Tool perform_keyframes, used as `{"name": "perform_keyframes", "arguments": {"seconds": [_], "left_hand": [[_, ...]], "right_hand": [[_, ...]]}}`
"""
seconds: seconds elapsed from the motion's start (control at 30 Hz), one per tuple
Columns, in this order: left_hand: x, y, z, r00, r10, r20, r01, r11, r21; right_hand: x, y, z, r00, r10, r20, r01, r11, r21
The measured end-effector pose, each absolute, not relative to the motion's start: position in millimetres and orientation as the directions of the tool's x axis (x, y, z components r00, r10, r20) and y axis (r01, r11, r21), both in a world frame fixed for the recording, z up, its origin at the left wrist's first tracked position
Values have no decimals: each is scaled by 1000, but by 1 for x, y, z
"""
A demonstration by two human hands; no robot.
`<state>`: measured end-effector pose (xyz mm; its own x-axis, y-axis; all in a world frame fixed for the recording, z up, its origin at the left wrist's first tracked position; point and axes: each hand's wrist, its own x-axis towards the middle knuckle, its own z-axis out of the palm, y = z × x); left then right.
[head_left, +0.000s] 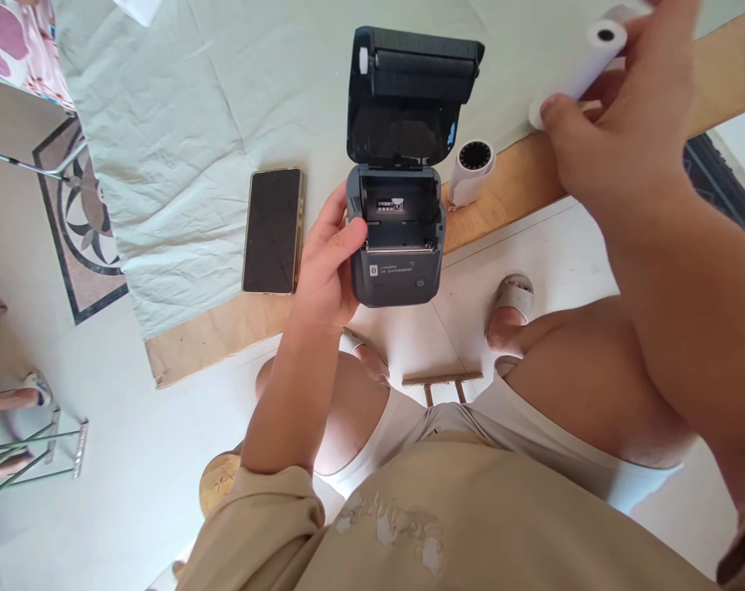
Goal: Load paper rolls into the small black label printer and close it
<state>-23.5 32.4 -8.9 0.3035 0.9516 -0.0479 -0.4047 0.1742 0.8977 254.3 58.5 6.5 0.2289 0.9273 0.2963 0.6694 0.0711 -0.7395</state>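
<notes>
Dark grey, rounded plastic portable printer (397, 275) sits in the left hand (331, 263), held over the front edge of the counter (218, 332); whether it also rests on the counter is unclear. The thumb presses the side wall and the fingers go behind, a grip that probably steadies the body while leaving the bay uncovered. Its glossy black hinged lid (403, 127) stands open on the far side, so the hollow faces up towards the wearer.

Out to the right, the right hand (631, 123) is closed around a slim white paper roll (578, 70), thumb near one end, the dark core hole showing at the other. A stubby white roll with a black toothed core (468, 187) stands at the counter's edge just beside the printer, seemingly set within easy reach. A black-screened phone in a clear case (272, 231) lies flat to the left, apart from the hand.

Creased pale green cloth (181, 98) covers the counter, leaving a bare wooden border. Below spreads a pale tiled floor (181, 427) with a dark-framed floral inlay (83, 222); green metal legs (34, 451) and another person's foot (37, 387) show at left.
</notes>
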Motion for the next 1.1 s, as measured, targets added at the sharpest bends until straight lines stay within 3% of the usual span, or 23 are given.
{"name": "perform_keyframes", "arguments": {"seconds": [0.03,0.1,0.17,0.23,0.5,0.7,0.87,1.0,1.1], "left_hand": [[-24,32,-9,303,952,-44,-410,172,896],[-24,32,-9,308,951,-36,-417,169,893],[-24,33,-9,305,952,-36,-413,166,896],[-23,33,-9,293,955,-44,-392,162,906],[-21,31,-6,257,962,-93,-338,180,924],[-22,32,-6,258,961,-98,-325,182,928],[-22,32,-7,274,958,-86,-362,185,914],[-22,32,-8,272,959,-85,-355,182,917],[-22,32,-8,269,959,-87,-350,182,919]], "right_hand": [[252,57,9,253,921,296,529,124,-839],[246,57,14,350,923,163,148,118,-982],[238,58,18,396,917,-55,-154,7,-988],[232,61,21,401,903,-155,-289,-36,-957],[221,50,26,258,956,-136,-329,-46,-943],[223,52,28,350,907,-234,-396,-83,-915],[222,52,28,335,924,-185,-395,-40,-918],[220,54,27,457,833,-312,-461,-78,-884],[220,56,25,474,820,-320,-456,-82,-886]]}}
